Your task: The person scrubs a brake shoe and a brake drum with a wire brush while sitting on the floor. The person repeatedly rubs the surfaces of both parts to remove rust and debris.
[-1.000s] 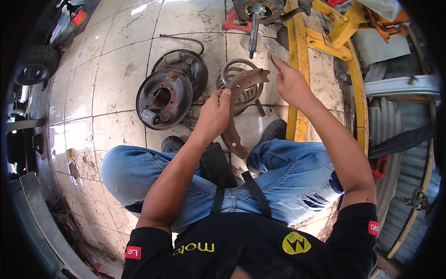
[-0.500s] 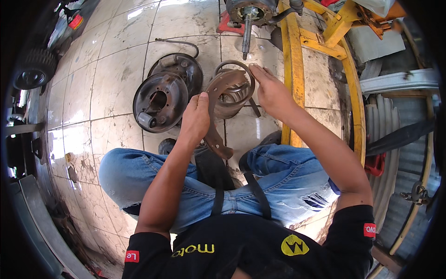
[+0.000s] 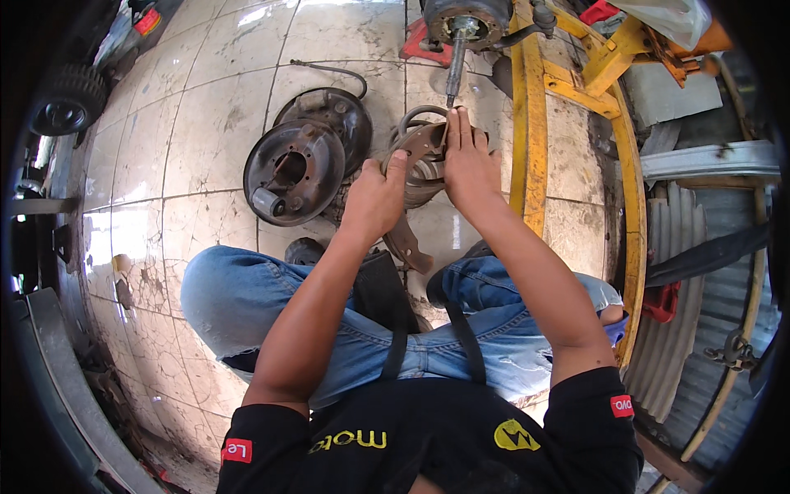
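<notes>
A rusty brown brake shoe (image 3: 403,240), curved and with holes in its web, is tilted between my hands above the floor. My left hand (image 3: 378,196) is closed around its middle, thumb on top. Against its upper part lies my right hand (image 3: 471,160), fingers stretched out and close together; what is under the palm is hidden. Behind and below the shoe is a pile of curved metal parts (image 3: 424,191), partly covered. To the left, two dark round brake backing plates (image 3: 262,169) overlap on the tiles, the farther one with a hose (image 3: 350,72) attached.
A yellow metal frame (image 3: 528,123) stands to the right. At the top, a hub with a threaded shaft (image 3: 456,70) points toward my hands, beside a red stand (image 3: 424,45). A small tyred wheel (image 3: 66,103) is at far left. My crossed legs (image 3: 239,292) border the near side.
My right hand has moved from the shoe's far end to lie flatter against its upper part, closer to my left hand. The shoe has shifted slightly right in the picture.
</notes>
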Demonstrator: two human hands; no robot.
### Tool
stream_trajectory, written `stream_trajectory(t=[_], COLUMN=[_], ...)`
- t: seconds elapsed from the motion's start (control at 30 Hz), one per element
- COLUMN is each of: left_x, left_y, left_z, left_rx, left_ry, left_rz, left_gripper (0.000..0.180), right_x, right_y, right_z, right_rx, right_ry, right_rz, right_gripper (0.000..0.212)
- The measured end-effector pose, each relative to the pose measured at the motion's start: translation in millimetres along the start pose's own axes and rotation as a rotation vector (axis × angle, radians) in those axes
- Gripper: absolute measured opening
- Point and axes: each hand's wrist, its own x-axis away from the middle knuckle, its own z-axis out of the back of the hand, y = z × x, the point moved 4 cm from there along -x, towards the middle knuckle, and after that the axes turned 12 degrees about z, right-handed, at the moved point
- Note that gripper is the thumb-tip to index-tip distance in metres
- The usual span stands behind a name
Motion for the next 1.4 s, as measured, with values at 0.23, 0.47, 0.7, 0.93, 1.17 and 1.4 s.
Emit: stream_trajectory(t=[0.23, 0.47, 0.7, 0.93, 1.17, 1.4], left_x=[2.5, -1.5, 0.2, -0.6, -2.4, -2.2], left_y=[4.4, 5.9, 9.6, 7.2, 7.7, 6.6], left_z=[3.0, 4.8, 4.8, 1.2, 4.1, 1.6], left_rx=[-0.012, -0.052, -0.022, -0.019, -0.027, -0.009], left_ry=[-0.035, -0.041, -0.054, -0.038, -0.072, -0.047], left_rz=[-0.03, -0.041, -0.026, -0.011, -0.015, -0.03], left_gripper=[0.07, 0.067, 0.067, 0.07, 0.07, 0.069], right_x=[15.6, 1.7, -7.5, 7.0, 5.4, -4.7], right_y=[-14.8, -9.7, -5.2, -20.4, -19.4, -12.9], right_z=[-5.6, -5.6, 1.4, -1.5, -6.4, 0.5], right_rx=[0.209, 0.26, 0.27, 0.264, 0.287, 0.362], right_ry=[0.017, 0.106, 0.2, 0.141, 0.141, 0.197], right_rz=[0.051, 0.026, 0.056, 0.055, 0.042, 0.046], right_gripper=[0.066, 0.063, 0.063, 0.064, 0.06, 0.058])
